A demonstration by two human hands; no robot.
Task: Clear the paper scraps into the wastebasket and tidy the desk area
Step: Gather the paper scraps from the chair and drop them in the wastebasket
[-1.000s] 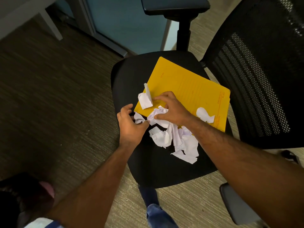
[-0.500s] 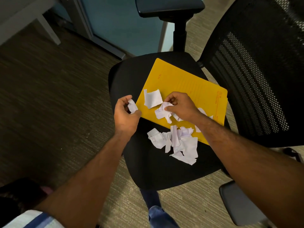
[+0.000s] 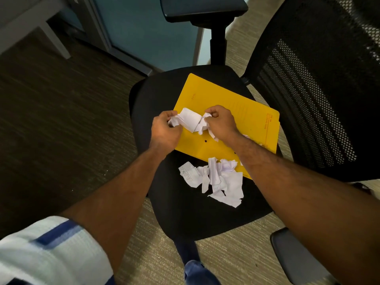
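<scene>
A yellow folder lies on the black seat of an office chair. My left hand and my right hand meet above the folder's near edge, both closed on a bunch of crumpled white paper scraps held between them. A loose pile of white paper scraps rests on the seat just in front of the folder, partly over its near edge. A small scrap peeks out beside my right forearm on the folder. No wastebasket is in view.
The chair's mesh backrest rises on the right, one armrest at the top, another armrest at the lower right. Carpet surrounds the chair. A blue partition and a desk leg stand at the upper left.
My hands have come together over the folder. The flat scrap that lay on the folder is now gathered into the bunch held between them. The pile on the seat has not moved.
</scene>
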